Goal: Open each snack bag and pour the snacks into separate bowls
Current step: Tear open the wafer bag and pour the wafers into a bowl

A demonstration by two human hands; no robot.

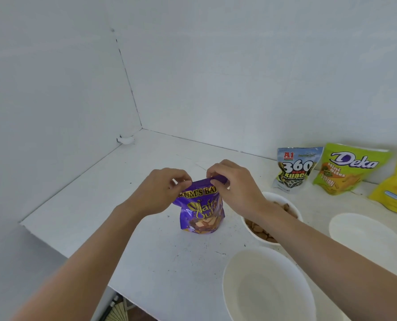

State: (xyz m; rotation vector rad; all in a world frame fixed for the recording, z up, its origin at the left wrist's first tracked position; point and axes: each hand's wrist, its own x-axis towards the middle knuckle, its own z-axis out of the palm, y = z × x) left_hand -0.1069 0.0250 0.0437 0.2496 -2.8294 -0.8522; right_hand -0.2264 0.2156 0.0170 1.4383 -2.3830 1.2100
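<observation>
**Tearing open the purple bag**

Head view: the purple snack bag stands upright on the white counter at frame centre. The left hand pinches its top seal from the left and the right hand from the right, fingers curled on the strip. A clean tear likely needs both pinches close together, pulling opposite ways, with the bag kept upright. An empty bowl sits lower right.

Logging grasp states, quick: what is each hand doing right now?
The left hand pinches the top edge of the purple snack bag.
The right hand pinches the same top edge, at its right corner.
</observation>
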